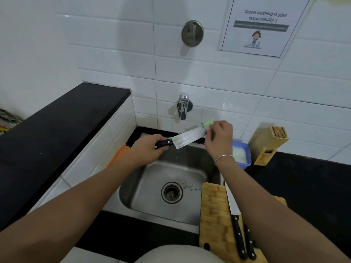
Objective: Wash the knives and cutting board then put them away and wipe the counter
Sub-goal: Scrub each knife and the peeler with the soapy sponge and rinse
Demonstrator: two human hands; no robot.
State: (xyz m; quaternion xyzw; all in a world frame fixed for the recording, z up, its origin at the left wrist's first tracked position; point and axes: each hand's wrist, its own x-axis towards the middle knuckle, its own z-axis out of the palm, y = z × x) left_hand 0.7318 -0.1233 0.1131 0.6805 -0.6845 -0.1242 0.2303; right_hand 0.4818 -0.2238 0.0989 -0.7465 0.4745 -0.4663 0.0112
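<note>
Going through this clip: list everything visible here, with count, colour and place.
cleaver: 1, steel blade, black handle, over sink
scrubber: 1, green, at cleaver tip
knives: 2, black-handled, on cutting board
cutting board: 1, wooden, sink's right edge
sink: 1, steel, centre
tap: 1, chrome, wall
tub: 1, blue, right of sink
knife block: 1, wooden, right counter
notice: 1, white, wall
left hand: grips cleaver handle
right hand: holds scrubber

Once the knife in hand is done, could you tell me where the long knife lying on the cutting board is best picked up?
By its black handle, coming from the near, lower end. The long knife lies flat on the cutting board with its blade pointing away toward the sink; a second handle lies close beside it on the right, so approaching from above or the left looks easier.
</note>
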